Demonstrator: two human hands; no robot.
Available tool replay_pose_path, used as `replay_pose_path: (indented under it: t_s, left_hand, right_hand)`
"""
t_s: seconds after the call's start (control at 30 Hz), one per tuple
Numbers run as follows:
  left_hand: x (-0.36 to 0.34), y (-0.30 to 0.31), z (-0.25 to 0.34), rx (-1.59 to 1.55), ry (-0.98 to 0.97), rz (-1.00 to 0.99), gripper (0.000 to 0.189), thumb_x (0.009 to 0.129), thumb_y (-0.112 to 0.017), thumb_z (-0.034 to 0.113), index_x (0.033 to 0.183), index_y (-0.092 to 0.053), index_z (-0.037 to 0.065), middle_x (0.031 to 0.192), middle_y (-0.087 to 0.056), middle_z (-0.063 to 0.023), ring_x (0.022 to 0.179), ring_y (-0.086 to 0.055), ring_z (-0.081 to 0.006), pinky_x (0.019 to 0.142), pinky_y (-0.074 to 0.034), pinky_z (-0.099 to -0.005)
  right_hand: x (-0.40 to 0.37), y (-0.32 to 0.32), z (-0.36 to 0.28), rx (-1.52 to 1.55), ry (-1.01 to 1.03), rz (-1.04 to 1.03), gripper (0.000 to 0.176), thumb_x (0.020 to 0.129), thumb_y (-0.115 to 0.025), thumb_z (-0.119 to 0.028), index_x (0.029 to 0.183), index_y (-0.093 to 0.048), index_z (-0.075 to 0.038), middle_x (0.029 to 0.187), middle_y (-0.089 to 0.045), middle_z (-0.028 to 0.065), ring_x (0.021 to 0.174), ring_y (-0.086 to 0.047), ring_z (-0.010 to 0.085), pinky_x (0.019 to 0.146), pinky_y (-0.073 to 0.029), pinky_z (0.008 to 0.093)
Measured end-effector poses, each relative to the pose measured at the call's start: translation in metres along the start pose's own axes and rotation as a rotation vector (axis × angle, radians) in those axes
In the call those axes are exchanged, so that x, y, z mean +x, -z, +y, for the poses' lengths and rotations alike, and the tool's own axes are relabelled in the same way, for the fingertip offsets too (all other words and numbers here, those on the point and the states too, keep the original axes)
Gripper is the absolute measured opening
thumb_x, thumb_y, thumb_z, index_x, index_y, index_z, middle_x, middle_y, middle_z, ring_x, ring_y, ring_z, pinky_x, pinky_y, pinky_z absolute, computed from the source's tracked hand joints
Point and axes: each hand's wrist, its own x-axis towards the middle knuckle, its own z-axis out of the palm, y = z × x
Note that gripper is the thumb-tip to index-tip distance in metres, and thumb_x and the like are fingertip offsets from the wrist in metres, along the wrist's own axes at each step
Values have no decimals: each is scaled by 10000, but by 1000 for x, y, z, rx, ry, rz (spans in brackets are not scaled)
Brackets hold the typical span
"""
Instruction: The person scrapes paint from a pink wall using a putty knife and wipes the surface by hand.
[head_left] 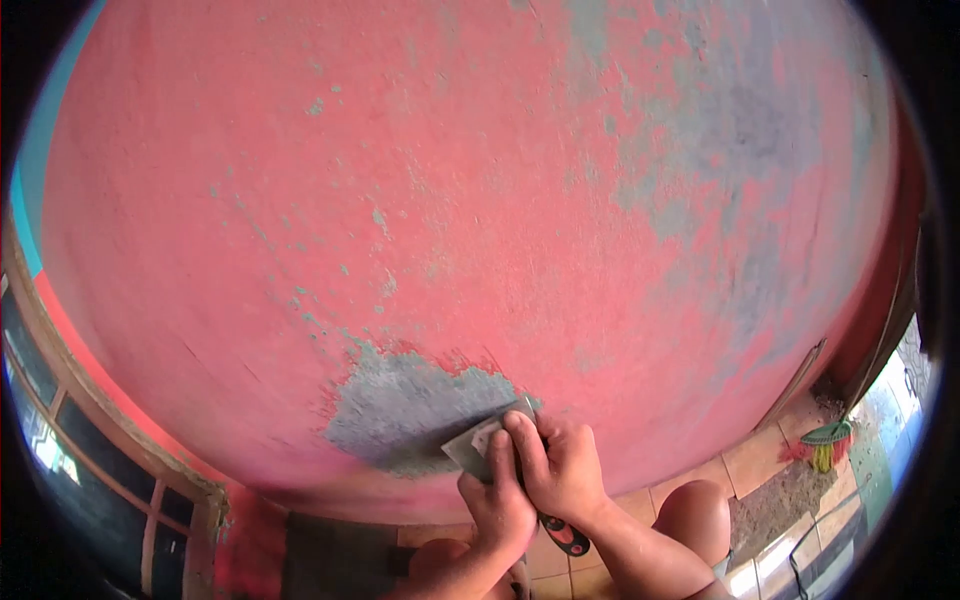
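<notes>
A paint scraper (462, 447) with a wide metal blade and a black and orange handle rests against the pink wall (420, 220). My right hand (562, 475) is closed around the scraper, its thumb pressed on the blade. Beside it, my left hand (500, 515) grips the same tool from the left, thumb also on the metal. The blade's edge lies at the lower right of a bare grey patch (405, 395), where the paint is off and the border is ragged. Part of the handle is hidden behind my hands.
A framed window (75, 480) stands at the left. Tiled floor (755, 460) runs below the wall, with my knees close to it. A broom head (828, 445) with coloured bristles and a pile of debris (790, 500) lie at the right. More worn grey paint (755, 130) shows upper right.
</notes>
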Motion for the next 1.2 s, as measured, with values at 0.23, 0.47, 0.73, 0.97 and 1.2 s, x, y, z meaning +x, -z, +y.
replay_pose_path:
  t_s: [0.23,0.47,0.73,0.97,1.2]
  left_hand:
    - [9,5,2,-116,39,-20,350,1040,-594,275,926,-673,-45,946,-700,-49,839,-656,-130,694,-508,-303]
    - [3,7,-13,-11,28,-41,349,1054,-580,287,1011,-670,-48,1011,-702,-62,894,-652,-137,731,-510,-298]
    - [15,29,5,174,-260,-137,377,1058,-535,316,811,-548,31,717,-576,-31,672,-553,-107,609,-432,-273]
    - [55,23,51,646,-1282,-51,380,972,-597,257,1212,-515,-26,1267,-514,-233,1230,-464,-366,1109,-317,-557]
    - [69,9,-12,1483,-1433,-323,864,937,-593,592,1613,-314,131,1699,-186,-161,1574,-89,-398,1211,-93,-637]
  right_hand:
    - [10,-2,-12,-53,48,-2,359,973,-652,-255,741,-630,17,628,-547,271,560,-561,468,491,-433,462]
    - [1,2,2,-136,91,6,373,1005,-621,-257,787,-663,42,598,-540,253,463,-548,203,487,-440,410]
    - [-2,35,-26,100,-104,56,393,1038,-570,-294,832,-697,16,577,-596,82,567,-551,94,513,-458,337]
    - [20,145,0,216,-26,519,442,1078,-532,-358,775,-647,-57,651,-480,-83,595,-396,32,525,-300,247]
    - [-8,152,80,202,23,730,417,1103,-488,-304,808,-598,-29,709,-484,-67,667,-412,39,597,-349,255]
